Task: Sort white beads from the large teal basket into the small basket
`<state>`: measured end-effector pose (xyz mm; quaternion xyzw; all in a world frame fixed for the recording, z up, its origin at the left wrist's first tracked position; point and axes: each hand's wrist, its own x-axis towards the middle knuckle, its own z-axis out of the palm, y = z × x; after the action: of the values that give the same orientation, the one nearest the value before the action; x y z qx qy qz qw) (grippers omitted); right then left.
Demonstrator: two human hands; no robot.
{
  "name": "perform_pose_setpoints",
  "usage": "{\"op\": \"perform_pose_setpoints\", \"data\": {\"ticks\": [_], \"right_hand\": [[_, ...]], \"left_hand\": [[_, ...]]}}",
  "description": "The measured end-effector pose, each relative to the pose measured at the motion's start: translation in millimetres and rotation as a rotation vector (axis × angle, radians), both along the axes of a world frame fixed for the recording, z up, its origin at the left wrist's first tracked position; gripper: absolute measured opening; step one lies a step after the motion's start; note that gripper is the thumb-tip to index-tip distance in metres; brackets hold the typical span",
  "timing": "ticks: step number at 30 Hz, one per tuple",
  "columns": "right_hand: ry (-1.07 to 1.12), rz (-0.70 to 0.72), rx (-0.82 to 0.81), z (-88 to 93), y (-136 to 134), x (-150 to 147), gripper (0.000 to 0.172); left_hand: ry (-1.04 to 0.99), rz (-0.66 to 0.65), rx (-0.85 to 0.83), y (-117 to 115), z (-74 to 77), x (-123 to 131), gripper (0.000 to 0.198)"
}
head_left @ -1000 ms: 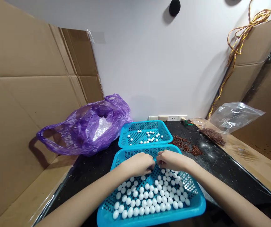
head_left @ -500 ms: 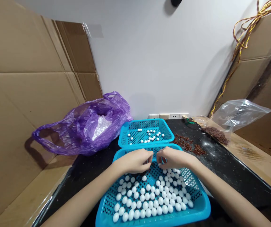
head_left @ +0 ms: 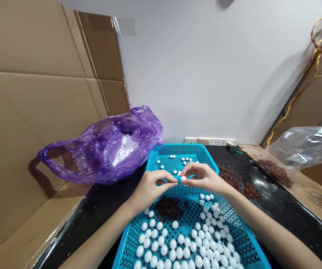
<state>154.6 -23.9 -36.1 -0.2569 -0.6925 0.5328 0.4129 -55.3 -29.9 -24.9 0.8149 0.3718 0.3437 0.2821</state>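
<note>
My right hand (head_left: 201, 177) pinches a small white egg-shaped bead (head_left: 183, 178) between thumb and fingertips, above the far rim of the near basket. Close to it on the left, my left hand (head_left: 156, 186) has its thumb and index fingertips pressed together; whatever they hold is too small to make out. Below the hands is the near blue plastic basket (head_left: 124, 241), holding many loose white beads (head_left: 198, 260). Near its far side lies a heap of small dark brown pieces (head_left: 168, 208).
Behind stands a second blue basket (head_left: 177, 147) with scattered white beads. A purple bag (head_left: 93, 157) of white beads sits left. On the right are loose reddish-brown pieces (head_left: 250, 190) and a clear bag (head_left: 303, 149) containing more. Cardboard panels (head_left: 37, 108) flank the black table (head_left: 79, 220).
Both hands have lifted from inside the near basket to above its far rim and come together. The white bead now shows in my right fingertips, and the brown heap is uncovered. The view has shifted.
</note>
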Motion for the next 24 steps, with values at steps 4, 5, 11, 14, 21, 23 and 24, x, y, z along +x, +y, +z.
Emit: {"op": "perform_pose_setpoints", "data": {"ticks": [4, 5, 11, 14, 21, 23, 24], "right_hand": [[0.041, -0.054, -0.01, -3.0, 0.4, -2.3, 0.019], [0.043, -0.067, -0.008, -4.1, -0.2, -2.4, 0.019], [0.022, -0.09, -0.022, -9.9, -7.3, -1.0, 0.016], [0.016, -0.091, -0.011, -8.5, -11.3, -0.5, 0.015], [-0.013, -0.103, 0.048, -8.4, -16.5, -1.5, 0.017], [-0.03, -0.099, 0.064, -8.9, -16.8, -1.6, 0.018], [-0.034, -0.099, 0.071, -8.8, -16.9, -1.6, 0.018]], "left_hand": [[-0.137, 0.025, 0.129, -4.7, 0.4, -2.7, 0.01], [-0.149, 0.032, 0.173, -5.9, -0.2, -2.5, 0.011], [-0.171, 0.155, 0.344, -14.8, -7.4, -1.7, 0.012], [-0.144, 0.149, 0.442, -19.3, -10.0, -2.7, 0.017], [-0.028, 0.043, 0.587, -22.3, -11.7, -3.3, 0.018], [-0.011, 0.024, 0.588, -22.4, -12.5, -3.4, 0.017], [-0.004, 0.017, 0.585, -22.5, -12.9, -3.5, 0.016]]}}
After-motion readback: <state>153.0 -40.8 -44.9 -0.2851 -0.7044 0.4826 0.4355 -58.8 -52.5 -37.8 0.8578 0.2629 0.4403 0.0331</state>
